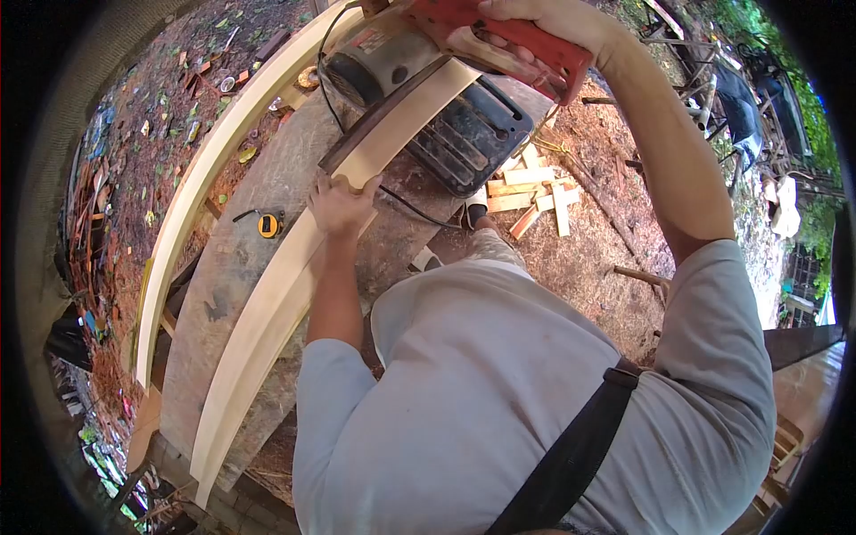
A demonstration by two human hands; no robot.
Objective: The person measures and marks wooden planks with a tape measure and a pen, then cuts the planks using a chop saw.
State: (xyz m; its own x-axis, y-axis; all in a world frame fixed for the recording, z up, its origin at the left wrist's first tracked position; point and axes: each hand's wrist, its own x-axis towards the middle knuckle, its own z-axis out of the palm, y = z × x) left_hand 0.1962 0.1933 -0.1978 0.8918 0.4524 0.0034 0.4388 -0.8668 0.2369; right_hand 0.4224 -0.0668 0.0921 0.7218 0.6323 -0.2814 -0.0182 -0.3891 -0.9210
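My left hand (341, 207) closes around a long pale wooden board (276, 299), near the end of a dark strip of wood (383, 116) that runs along a pale wooden length (406, 125). That length reaches up under a red, hollow tool housing (522, 55). At the top edge my right hand (544, 13) grips the housing, its thumb over the top and part of it cut off by the frame. Close by are a grey, dusty motor body (379, 67) and a black slotted metal base (468, 134).
A worn work surface (241, 241) carries a yellow tape measure (268, 225). A black cord (415, 207) crosses near my foot. Another long curved pale board (201, 165) stands to the left. Wood offcuts (535, 192) lie on the sawdust-covered ground, with litter beyond the boards.
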